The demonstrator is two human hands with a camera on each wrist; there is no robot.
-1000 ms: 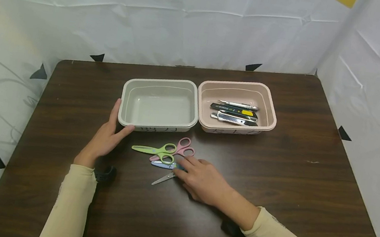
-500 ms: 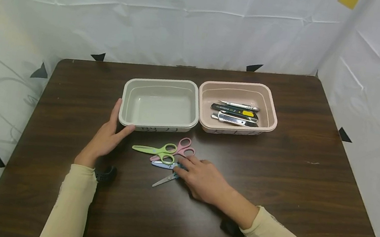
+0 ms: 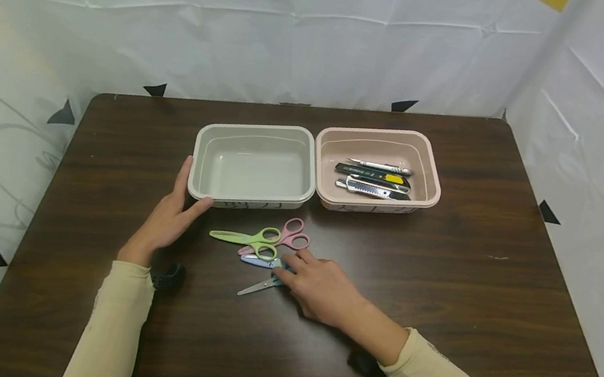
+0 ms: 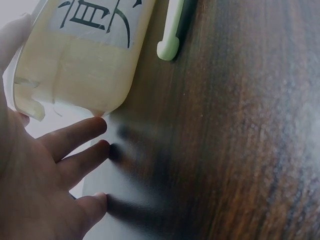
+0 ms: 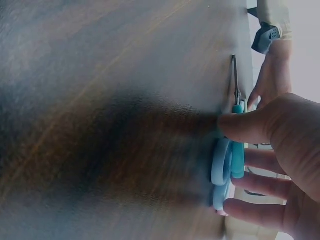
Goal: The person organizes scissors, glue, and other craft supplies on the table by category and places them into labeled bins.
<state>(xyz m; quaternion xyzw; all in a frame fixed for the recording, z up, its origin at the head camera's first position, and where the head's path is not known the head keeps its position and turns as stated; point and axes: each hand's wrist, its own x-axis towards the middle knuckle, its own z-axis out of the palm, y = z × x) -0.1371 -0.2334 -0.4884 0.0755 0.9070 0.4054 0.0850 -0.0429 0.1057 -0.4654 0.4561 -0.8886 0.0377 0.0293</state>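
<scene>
dark wood tabletop (image 3: 466, 302): grey bin (image 3: 255, 169) far, w/ pink bin (image 3: 378, 140) just to its right. l hand (image 3: 166, 221), fingers spread wide, at grey bin's near-left corner, prob. to steady it. r hand (image 3: 323, 288) pinches teal-handled scissors (image 5: 237, 162) nearside of bins, by handles, prob. to avoid blades. r wrist view shows thumb & light-blue scissors' (image 5: 220, 162) loops, mostly hidden in head view.

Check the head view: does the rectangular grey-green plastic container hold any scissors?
No: the grey-green container shows only bare floor, with lime-green plastic scissors lying in front.
</scene>
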